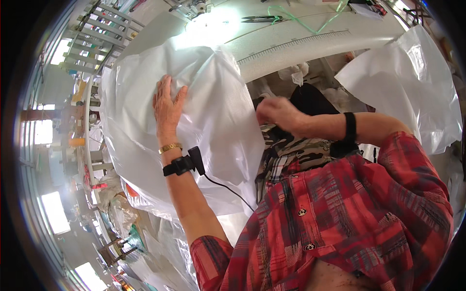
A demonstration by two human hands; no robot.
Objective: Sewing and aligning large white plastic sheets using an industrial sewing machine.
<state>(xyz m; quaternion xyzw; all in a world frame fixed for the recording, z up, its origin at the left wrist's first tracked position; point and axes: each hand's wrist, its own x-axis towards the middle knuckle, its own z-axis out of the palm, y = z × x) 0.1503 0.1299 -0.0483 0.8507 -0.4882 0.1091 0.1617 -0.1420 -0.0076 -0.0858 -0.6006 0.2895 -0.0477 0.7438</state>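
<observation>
A large white translucent plastic sheet (218,131) with a fine woven texture drapes over the left side of the work table and down toward my lap. My left hand (167,104) lies flat on it, fingers stretched out and the thumb apart. Beside the sheet's right edge, above my lap, my right hand (281,114) is curled closed and slightly blurred. Whether its fingers pinch the sheet's edge, I cannot make out. A bright lamp glare (208,29) lights the sheet's far end, beneath a sewing machine head (196,7) partly out of view.
On the pale table (272,60) are a ruler scale (296,43), black thread snips (262,19) and a loop of green string (315,31). Another white plastic sheet (407,82) hangs at the right. A slatted rack (104,36) stands far left; a cable (225,186) runs from my left wrist.
</observation>
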